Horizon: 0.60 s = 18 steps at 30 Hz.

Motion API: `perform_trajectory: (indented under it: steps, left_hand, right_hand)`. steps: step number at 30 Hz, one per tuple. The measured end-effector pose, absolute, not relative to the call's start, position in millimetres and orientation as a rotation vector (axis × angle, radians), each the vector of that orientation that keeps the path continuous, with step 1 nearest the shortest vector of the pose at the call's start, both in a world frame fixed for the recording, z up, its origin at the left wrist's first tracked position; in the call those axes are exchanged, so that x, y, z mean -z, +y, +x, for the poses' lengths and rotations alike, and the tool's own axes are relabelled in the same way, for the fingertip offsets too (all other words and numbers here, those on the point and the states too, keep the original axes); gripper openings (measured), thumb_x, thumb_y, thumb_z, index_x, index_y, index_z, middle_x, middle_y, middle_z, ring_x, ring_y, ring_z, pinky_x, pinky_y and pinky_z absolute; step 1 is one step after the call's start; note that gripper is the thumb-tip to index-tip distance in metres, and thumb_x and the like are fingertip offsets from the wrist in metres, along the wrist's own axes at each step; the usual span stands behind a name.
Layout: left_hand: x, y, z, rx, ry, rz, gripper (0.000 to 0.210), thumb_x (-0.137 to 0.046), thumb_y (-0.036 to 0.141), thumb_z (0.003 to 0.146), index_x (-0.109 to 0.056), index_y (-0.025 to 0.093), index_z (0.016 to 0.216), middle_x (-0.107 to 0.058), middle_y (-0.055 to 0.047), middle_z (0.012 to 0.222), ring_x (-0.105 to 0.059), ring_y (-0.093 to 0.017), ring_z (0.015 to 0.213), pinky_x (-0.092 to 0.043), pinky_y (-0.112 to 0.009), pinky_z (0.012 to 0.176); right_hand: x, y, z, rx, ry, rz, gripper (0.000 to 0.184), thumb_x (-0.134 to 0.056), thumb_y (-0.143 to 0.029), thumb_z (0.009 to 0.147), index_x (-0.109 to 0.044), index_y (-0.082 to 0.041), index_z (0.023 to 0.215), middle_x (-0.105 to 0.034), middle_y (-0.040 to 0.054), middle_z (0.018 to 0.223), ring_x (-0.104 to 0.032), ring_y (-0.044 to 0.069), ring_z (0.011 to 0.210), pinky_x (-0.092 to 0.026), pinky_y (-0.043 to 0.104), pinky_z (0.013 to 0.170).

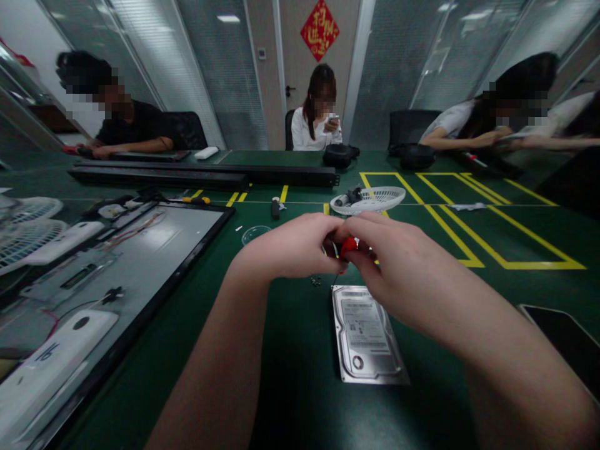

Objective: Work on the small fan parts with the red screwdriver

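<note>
My left hand (304, 245) and my right hand (391, 250) meet above the far edge of a silver hard drive (363, 331). Between their curled fingers shows the red handle of a small screwdriver (349, 245), and both hands are closed around it. A thin dark shaft runs down toward the drive's far left corner; whether its tip touches is too small to tell. The drive lies flat with its printed label up. Beside that corner, several tiny screws (315, 282) lie on the green table (300, 350).
An opened display panel (154, 250) with white parts fills the left. Beyond my hands are a clear round dish (255, 235), a white oval basket (382, 200) and long black bars (206, 175). A phone (560, 344) lies right. Several people sit around the table.
</note>
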<state>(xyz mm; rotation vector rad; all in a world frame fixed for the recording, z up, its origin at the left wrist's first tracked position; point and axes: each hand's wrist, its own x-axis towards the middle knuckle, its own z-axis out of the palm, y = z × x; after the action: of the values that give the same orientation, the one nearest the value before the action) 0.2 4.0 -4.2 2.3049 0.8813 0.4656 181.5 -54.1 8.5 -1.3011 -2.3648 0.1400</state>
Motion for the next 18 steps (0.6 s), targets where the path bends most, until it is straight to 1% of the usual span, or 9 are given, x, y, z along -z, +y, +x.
perform_trajectory:
  steps: [4, 6, 8, 11, 12, 15, 18]
  left_hand:
    - [3.0, 3.7, 0.3, -0.477, 0.867, 2.286, 0.027, -0.073, 0.019, 0.074, -0.069, 0.016, 0.100, -0.073, -0.002, 0.093, -0.065, -0.018, 0.081, -0.047, -0.026, 0.068]
    - [2.6, 3.3, 0.7, -0.476, 0.884, 2.283, 0.028, -0.075, 0.022, 0.073, -0.069, 0.016, 0.099, -0.073, -0.002, 0.093, -0.065, -0.018, 0.080, -0.047, -0.026, 0.067]
    - [2.9, 3.1, 0.9, -0.488, 0.902, 2.287, 0.029, -0.077, 0.025, 0.073, -0.069, 0.016, 0.099, -0.073, -0.002, 0.093, -0.065, -0.018, 0.080, -0.046, -0.026, 0.066]
    - [3.6, 3.4, 0.9, -0.466, 0.900, 2.319, 0.025, -0.075, 0.025, 0.075, -0.069, 0.016, 0.097, -0.073, -0.002, 0.092, -0.066, -0.018, 0.080, -0.046, -0.027, 0.067]
    - [3.6, 3.6, 0.9, -0.456, 0.894, 2.331, 0.022, -0.074, 0.024, 0.076, -0.069, 0.016, 0.096, -0.073, -0.002, 0.091, -0.065, -0.018, 0.080, -0.046, -0.027, 0.066]
    - [3.5, 4.1, 1.0, -0.460, 0.868, 2.326, 0.020, -0.073, 0.022, 0.075, -0.068, 0.015, 0.094, -0.073, -0.002, 0.091, -0.065, -0.017, 0.080, -0.046, -0.026, 0.066]
    - [3.9, 4.0, 1.0, -0.484, 0.856, 2.299, 0.024, -0.074, 0.021, 0.073, -0.067, 0.016, 0.095, -0.073, -0.002, 0.095, -0.065, -0.017, 0.080, -0.047, -0.026, 0.067]
  right_hand:
    - [-8.7, -54.1, 179.7, -0.115, -2.332, -1.362, 0.009, -0.063, -0.019, 0.093, -0.065, -0.019, 0.101, -0.066, 0.0058, 0.099, -0.061, 0.022, 0.085, -0.042, 0.034, 0.072]
    - [-9.6, -53.6, 179.0, -0.090, -2.325, -1.408, 0.007, -0.067, -0.023, 0.092, -0.066, -0.019, 0.098, -0.066, 0.0059, 0.097, -0.061, 0.022, 0.083, -0.041, 0.034, 0.070]
    - [-10.4, -53.6, 179.3, -0.088, -2.328, -1.423, 0.004, -0.064, -0.019, 0.093, -0.066, -0.019, 0.096, -0.065, 0.0056, 0.095, -0.060, 0.021, 0.081, -0.041, 0.034, 0.069]
    - [-10.5, -54.3, 180.3, -0.118, -2.351, -1.367, 0.014, -0.058, -0.009, 0.091, -0.066, -0.019, 0.095, -0.065, 0.0053, 0.095, -0.060, 0.021, 0.081, -0.041, 0.033, 0.071]
    - [-10.3, -54.5, 180.3, -0.129, -2.356, -1.347, 0.016, -0.057, -0.007, 0.090, -0.066, -0.019, 0.095, -0.065, 0.0053, 0.096, -0.060, 0.021, 0.082, -0.041, 0.033, 0.071]
    - [-9.8, -53.9, 179.1, -0.129, -2.340, -1.351, 0.010, -0.061, -0.014, 0.091, -0.066, -0.019, 0.099, -0.067, 0.0055, 0.097, -0.061, 0.021, 0.084, -0.042, 0.033, 0.072]
    - [-10.1, -52.3, 177.8, -0.098, -2.326, -1.426, 0.006, -0.065, -0.021, 0.092, -0.066, -0.019, 0.097, -0.067, 0.0064, 0.095, -0.061, 0.022, 0.082, -0.042, 0.034, 0.070]
